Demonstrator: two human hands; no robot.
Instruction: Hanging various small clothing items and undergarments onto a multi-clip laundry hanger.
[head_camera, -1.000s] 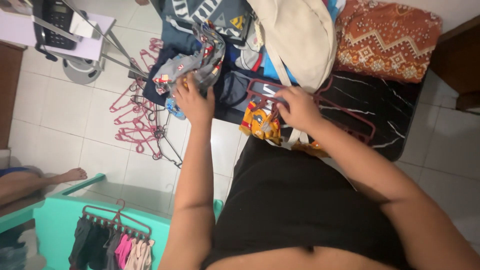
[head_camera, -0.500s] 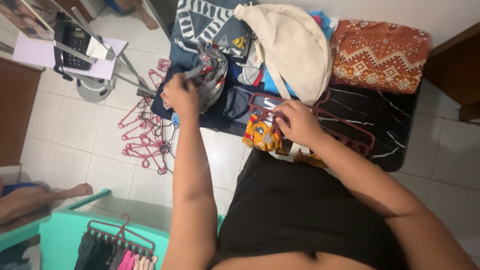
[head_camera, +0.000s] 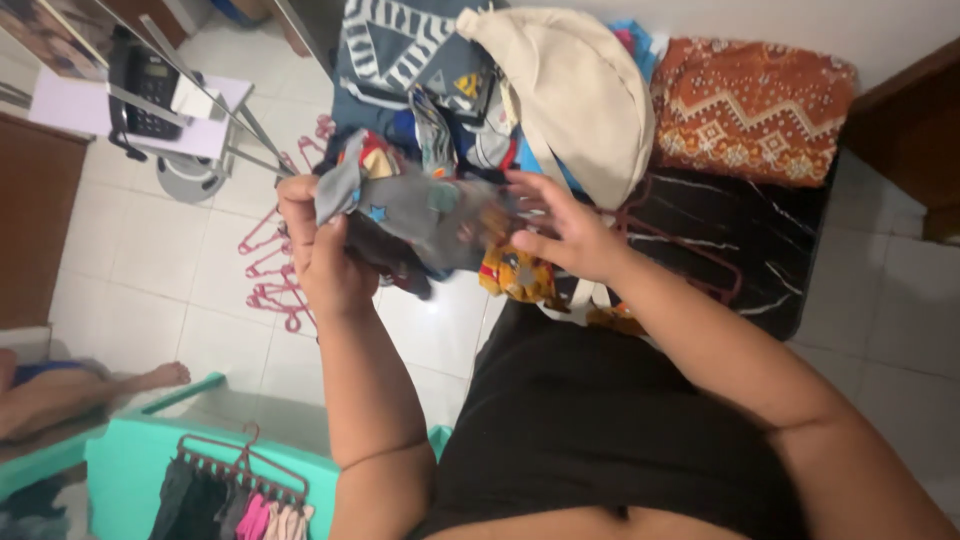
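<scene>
My left hand (head_camera: 318, 245) grips one end of a small grey patterned garment (head_camera: 420, 205) with coloured star shapes, lifted in front of me. My right hand (head_camera: 560, 230) is at the garment's other end, fingers spread against the cloth. Just below the garment lies an orange and yellow piece of clothing (head_camera: 520, 275) at the near edge of a black marbled surface (head_camera: 745, 270). A heap of clothes sits behind, with a cream cloth bag (head_camera: 580, 90) on top and a dark zebra-patterned piece (head_camera: 395, 50) beside it.
An orange patterned folded cloth (head_camera: 755, 105) lies at the back right. Pink hangers (head_camera: 270, 270) are scattered on the white tile floor at left. A telephone (head_camera: 145, 85) stands on a small stand. A teal bin (head_camera: 130, 465) with a clip hanger of clothes (head_camera: 235, 490) is low left. Another person's foot (head_camera: 160, 378) shows at left.
My left hand has pulled the grey garment up off the heap and toward me. My right hand left the orange piece and came up to the garment's other end.
</scene>
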